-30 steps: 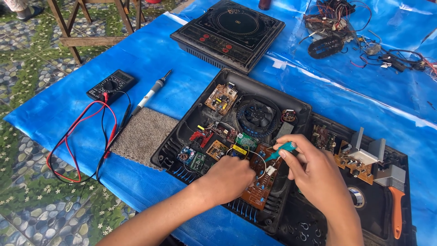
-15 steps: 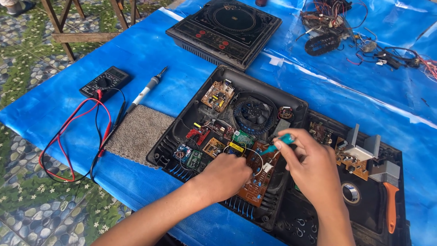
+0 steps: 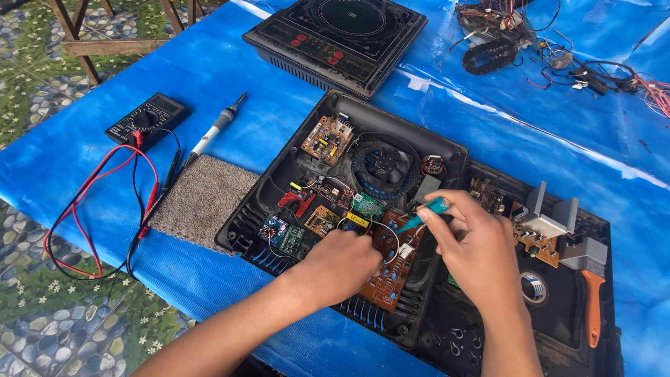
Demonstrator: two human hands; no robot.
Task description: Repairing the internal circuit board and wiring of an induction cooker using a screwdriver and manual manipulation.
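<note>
An opened cooker (image 3: 349,202) is set mid-table (image 3: 209,63); a mat (image 3: 202,201) lies at nine o'clock, a second cooker (image 3: 335,38) at twelve, a multimeter (image 3: 146,119) at ten.

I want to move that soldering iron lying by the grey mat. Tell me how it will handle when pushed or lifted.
The soldering iron is a slim round barrel lying flat on the blue sheet, so a sideways push would probably roll it. It looks rigid and fairly light. It lies close to the multimeter leads, which could drag.

Matt black plastic casing (image 3: 447,150), glossy blue plastic sheet (image 3: 209,63), rough grey carpet scrap (image 3: 204,201)
</note>
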